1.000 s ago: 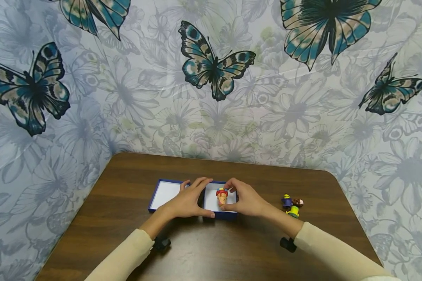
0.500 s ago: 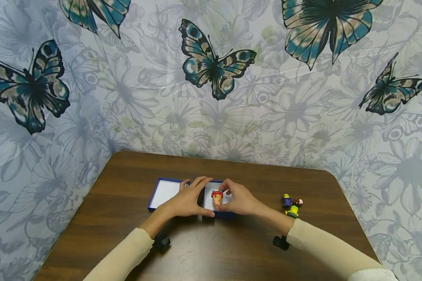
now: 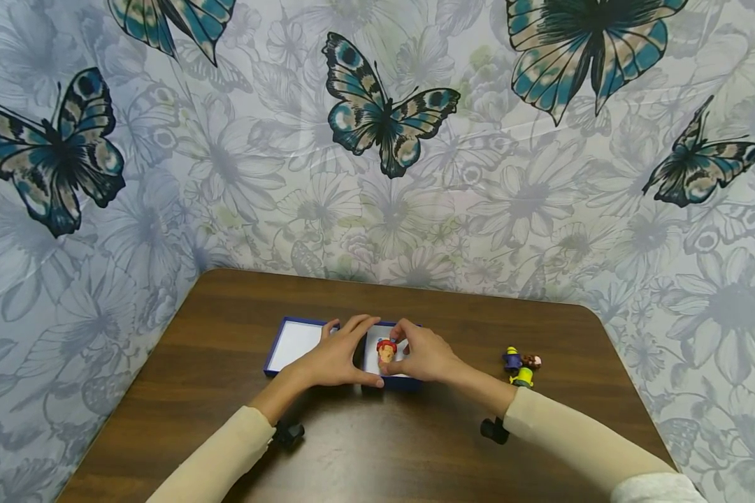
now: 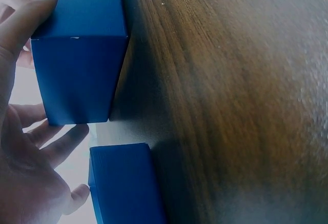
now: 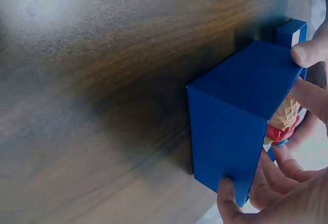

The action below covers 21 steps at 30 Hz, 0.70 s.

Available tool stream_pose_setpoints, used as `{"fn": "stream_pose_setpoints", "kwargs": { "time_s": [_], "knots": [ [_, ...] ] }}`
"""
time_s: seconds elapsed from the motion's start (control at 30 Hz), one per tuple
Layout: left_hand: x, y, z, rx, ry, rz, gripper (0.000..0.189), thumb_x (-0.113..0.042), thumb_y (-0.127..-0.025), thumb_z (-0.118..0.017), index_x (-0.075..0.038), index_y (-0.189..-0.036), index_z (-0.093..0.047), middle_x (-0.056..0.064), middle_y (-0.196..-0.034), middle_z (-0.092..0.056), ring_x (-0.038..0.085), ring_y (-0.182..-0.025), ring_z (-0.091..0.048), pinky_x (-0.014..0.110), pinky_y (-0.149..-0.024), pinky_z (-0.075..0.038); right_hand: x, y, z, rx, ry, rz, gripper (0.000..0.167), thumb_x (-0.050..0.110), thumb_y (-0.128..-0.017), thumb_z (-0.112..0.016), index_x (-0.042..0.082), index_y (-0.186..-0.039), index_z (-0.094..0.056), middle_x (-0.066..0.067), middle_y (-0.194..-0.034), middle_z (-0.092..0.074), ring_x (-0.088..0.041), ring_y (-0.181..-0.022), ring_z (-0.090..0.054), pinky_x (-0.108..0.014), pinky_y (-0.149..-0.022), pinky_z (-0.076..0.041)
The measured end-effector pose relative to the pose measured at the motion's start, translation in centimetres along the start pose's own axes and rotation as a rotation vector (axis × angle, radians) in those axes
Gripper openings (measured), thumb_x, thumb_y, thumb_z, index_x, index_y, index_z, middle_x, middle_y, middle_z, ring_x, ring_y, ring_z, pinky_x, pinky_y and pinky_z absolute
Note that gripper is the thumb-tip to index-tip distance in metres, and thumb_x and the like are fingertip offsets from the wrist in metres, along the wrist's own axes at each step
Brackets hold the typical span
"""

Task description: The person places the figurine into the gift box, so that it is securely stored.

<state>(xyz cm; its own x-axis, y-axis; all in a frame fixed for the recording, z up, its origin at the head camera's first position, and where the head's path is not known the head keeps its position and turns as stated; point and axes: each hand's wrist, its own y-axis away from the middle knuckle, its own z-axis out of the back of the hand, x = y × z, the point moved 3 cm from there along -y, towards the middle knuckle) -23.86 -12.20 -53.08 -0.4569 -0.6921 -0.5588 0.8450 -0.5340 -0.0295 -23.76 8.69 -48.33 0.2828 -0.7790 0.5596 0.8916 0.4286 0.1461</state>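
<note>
A deep blue box (image 3: 398, 384) with a white inside stands on the wooden table, its open side up. My left hand (image 3: 335, 360) holds this box from the left, thumb at the near wall and fingertips at the far edge. Between the thumb and fingers of my right hand (image 3: 429, 353) is an ice-cream cone toy figure (image 3: 386, 351), pinched over the box opening. The right wrist view shows its waffle-patterned cone (image 5: 286, 114) and red top at the box rim. The far wall of the box is partly hidden by my hands.
A shallow blue box lid (image 3: 294, 346), white inside, lies left of the box, partly behind my left hand. Right of my right hand lie a purple-and-yellow toy figure (image 3: 512, 360), a brown one (image 3: 532, 362) and a yellow-green one (image 3: 523, 377). A butterfly-print cloth (image 3: 409, 223) hangs behind the table.
My right hand has moved a little left with the toy figure, which now sits nearer the left side of the box opening. My left hand stays in place.
</note>
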Motion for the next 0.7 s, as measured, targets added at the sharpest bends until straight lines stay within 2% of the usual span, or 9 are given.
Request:
{"fn": "stream_pose_setpoints", "kwargs": {
  "time_s": [0.1,0.17,0.27,0.37,0.43,0.53,0.7],
  "knots": [
    [-0.1,-0.1,0.1,0.006,0.001,0.003,0.121,-0.074,-0.078,-0.085,-0.017,-0.171,-0.03,0.008,-0.171,-0.037,0.027,-0.152,-0.051,0.076,-0.126,-0.012,0.1,-0.2,0.0,-0.009,0.046,0.002,0.063,0.043,-0.078,-0.096,0.014,-0.123,-0.064,-0.005,-0.118,-0.077,-0.012,-0.086,-0.065,-0.032,-0.07,-0.049],
    [-0.1,-0.1,0.2,0.007,0.005,0.004,0.121,-0.073,-0.078,-0.085,-0.017,-0.17,-0.03,0.008,-0.171,-0.037,0.027,-0.152,-0.051,0.076,-0.126,-0.011,0.2,-0.3,0.1,-0.015,0.073,0.007,0.061,0.044,-0.078,-0.096,0.016,-0.122,-0.065,-0.003,-0.116,-0.078,-0.012,-0.086,-0.065,-0.037,-0.074,-0.049],
    [-0.2,-0.1,0.3,0.003,0.01,0.002,0.121,-0.073,-0.077,-0.086,-0.017,-0.17,-0.031,0.009,-0.171,-0.038,0.028,-0.152,-0.051,0.076,-0.125,-0.011,0.4,-0.5,0.0,-0.017,0.098,0.019,0.057,0.043,-0.077,-0.097,0.019,-0.118,-0.066,0.001,-0.12,-0.078,-0.015,-0.093,-0.069,-0.049,-0.085,-0.05],
    [-0.2,-0.1,0.3,-0.005,0.008,0.0,0.122,-0.072,-0.077,-0.087,-0.017,-0.17,-0.032,0.009,-0.17,-0.038,0.027,-0.151,-0.052,0.076,-0.125,-0.013,0.5,-0.7,-0.2,-0.007,0.102,0.029,0.054,0.041,-0.077,-0.097,0.02,-0.116,-0.066,0.002,-0.124,-0.079,-0.02,-0.103,-0.072,-0.057,-0.092,-0.045],
    [-0.2,0.0,0.2,-0.009,0.004,-0.003,0.122,-0.072,-0.076,-0.087,-0.017,-0.17,-0.032,0.009,-0.17,-0.039,0.027,-0.151,-0.053,0.076,-0.124,-0.014,0.4,-0.8,-0.4,0.004,0.103,0.031,0.054,0.04,-0.077,-0.097,0.021,-0.116,-0.066,0.0,-0.125,-0.079,-0.022,-0.107,-0.072,-0.058,-0.092,-0.043],
    [-0.2,0.1,0.1,-0.007,0.005,-0.005,0.123,-0.073,-0.076,-0.087,-0.016,-0.17,-0.031,0.009,-0.17,-0.038,0.027,-0.15,-0.053,0.075,-0.124,-0.014,0.3,-0.9,-0.6,0.02,0.114,0.023,0.053,0.041,-0.076,-0.098,0.022,-0.116,-0.067,-0.001,-0.121,-0.078,-0.02,-0.103,-0.07,-0.055,-0.091,-0.041],
    [-0.1,0.1,0.1,-0.012,0.006,-0.006,0.123,-0.073,-0.076,-0.086,-0.017,-0.17,-0.031,0.008,-0.171,-0.038,0.027,-0.15,-0.053,0.075,-0.124,-0.014,0.3,-1.1,-0.7,0.038,0.126,0.008,0.052,0.043,-0.076,-0.098,0.025,-0.116,-0.069,0.004,-0.105,-0.078,-0.012,-0.091,-0.066,-0.052,-0.089,-0.037]
  ]
}}
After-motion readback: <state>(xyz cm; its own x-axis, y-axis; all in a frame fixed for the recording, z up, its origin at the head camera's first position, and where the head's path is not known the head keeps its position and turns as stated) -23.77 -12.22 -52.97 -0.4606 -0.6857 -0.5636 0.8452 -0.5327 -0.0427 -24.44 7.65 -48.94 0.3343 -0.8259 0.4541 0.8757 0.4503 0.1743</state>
